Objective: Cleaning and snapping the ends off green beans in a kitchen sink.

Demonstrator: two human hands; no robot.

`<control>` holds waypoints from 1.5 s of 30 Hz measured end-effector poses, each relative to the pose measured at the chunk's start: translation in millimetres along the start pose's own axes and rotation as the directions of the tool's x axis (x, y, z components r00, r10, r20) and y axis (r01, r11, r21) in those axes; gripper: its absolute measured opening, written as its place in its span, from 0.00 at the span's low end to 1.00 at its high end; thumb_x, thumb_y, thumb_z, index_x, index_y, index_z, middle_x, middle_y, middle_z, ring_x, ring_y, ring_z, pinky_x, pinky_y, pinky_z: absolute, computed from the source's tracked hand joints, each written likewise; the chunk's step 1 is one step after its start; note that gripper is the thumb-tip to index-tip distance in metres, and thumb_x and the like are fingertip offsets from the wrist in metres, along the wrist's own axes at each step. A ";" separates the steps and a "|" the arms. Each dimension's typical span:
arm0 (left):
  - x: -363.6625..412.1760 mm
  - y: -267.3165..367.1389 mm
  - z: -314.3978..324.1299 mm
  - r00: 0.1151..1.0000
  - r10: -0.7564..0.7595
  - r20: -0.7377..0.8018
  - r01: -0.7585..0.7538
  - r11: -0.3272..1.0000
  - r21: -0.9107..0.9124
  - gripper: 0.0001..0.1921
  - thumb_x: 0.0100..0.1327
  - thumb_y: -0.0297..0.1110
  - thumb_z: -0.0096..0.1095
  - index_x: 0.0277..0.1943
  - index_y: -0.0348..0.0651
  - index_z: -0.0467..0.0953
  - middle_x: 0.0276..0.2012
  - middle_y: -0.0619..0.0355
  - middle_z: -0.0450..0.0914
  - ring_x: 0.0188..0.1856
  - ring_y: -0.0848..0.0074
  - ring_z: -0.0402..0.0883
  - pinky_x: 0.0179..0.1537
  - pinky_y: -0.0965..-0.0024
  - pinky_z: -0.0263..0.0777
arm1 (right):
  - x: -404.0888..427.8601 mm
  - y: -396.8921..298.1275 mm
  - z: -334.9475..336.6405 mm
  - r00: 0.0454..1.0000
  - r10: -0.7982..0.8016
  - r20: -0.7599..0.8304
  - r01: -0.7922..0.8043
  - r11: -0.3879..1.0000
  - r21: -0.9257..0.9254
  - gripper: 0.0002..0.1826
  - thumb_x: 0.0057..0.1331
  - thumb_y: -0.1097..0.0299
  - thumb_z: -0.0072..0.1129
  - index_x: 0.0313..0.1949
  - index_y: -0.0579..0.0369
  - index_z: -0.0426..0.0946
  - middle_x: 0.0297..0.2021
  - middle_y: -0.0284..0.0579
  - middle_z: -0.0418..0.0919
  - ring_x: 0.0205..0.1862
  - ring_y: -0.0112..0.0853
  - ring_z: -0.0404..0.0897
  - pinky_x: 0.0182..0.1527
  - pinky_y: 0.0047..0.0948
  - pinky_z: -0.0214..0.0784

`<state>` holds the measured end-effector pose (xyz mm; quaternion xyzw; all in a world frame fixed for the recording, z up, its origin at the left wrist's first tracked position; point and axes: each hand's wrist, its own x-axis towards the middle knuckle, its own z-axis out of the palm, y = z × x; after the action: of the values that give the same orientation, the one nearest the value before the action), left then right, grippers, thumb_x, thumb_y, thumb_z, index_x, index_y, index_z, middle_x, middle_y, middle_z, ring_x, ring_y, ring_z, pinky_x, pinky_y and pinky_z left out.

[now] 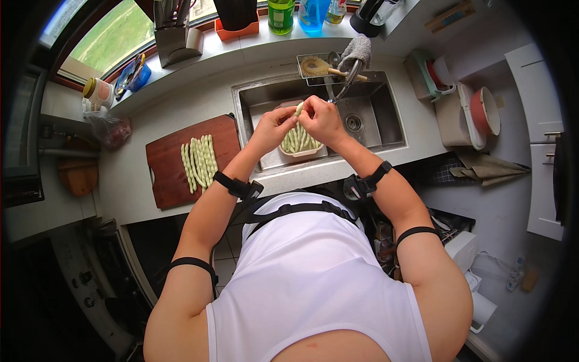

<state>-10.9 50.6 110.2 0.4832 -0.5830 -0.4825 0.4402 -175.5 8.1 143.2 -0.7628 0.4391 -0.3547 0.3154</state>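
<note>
Both my hands meet over the sink at one pale green bean pod (pixel 299 109). My left hand (pixel 274 125) pinches it between thumb and fingers. The fingertips of my right hand (pixel 323 121) are at the pod too, close beside the left ones. Below them a light plastic basin (pixel 304 153) full of bean pods (pixel 297 137) sits in the left part of the steel sink (pixel 393 113); my hands hide part of it. To the left, several long bean pods (pixel 199 160) lie side by side on a reddish-brown wooden cutting board (pixel 165 156).
A faucet (pixel 352 81) with a grey cloth (pixel 357 50) over it rises behind the sink, near a wire rack holding a brush (pixel 315 66). A knife block (pixel 174 45) and bottles (pixel 281 17) line the sill. Containers (pixel 459 113) stand at the right; a plastic bag (pixel 108 129) lies left.
</note>
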 end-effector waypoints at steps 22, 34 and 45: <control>-2.1 -20.5 -37.4 0.942 -0.331 0.057 0.227 0.505 -0.833 0.15 0.73 0.41 0.41 0.49 0.41 0.71 0.33 0.64 0.72 0.29 0.83 0.69 0.30 0.78 0.65 | -61.4 139.0 -88.4 0.997 -0.008 -0.079 -0.029 0.889 -0.457 0.05 0.57 0.68 0.55 0.32 0.55 0.76 0.29 0.48 0.79 0.34 0.48 0.78 0.38 0.42 0.70; -1.8 -22.1 -27.6 0.932 -0.348 0.102 0.260 0.443 -0.858 0.14 0.71 0.38 0.42 0.50 0.39 0.71 0.35 0.60 0.74 0.32 0.79 0.73 0.35 0.74 0.71 | -48.8 138.4 -45.4 0.986 0.121 0.115 -0.070 0.926 -0.372 0.13 0.59 0.71 0.50 0.43 0.57 0.78 0.36 0.53 0.81 0.40 0.47 0.79 0.45 0.39 0.71; 8.1 -47.2 2.7 0.907 -0.415 0.073 0.291 0.491 -0.821 0.15 0.72 0.32 0.38 0.58 0.39 0.63 0.43 0.53 0.78 0.41 0.71 0.80 0.39 0.73 0.75 | 2.5 56.4 44.4 0.705 0.385 0.595 -0.704 0.476 0.526 0.19 0.72 0.54 0.38 0.51 0.49 0.73 0.40 0.31 0.77 0.41 0.20 0.75 0.42 0.28 0.66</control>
<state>-8.2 39.8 63.6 0.3653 -0.1507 -0.7418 0.5418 -163.4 -10.1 74.7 -0.4411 0.4120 -0.2120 0.7686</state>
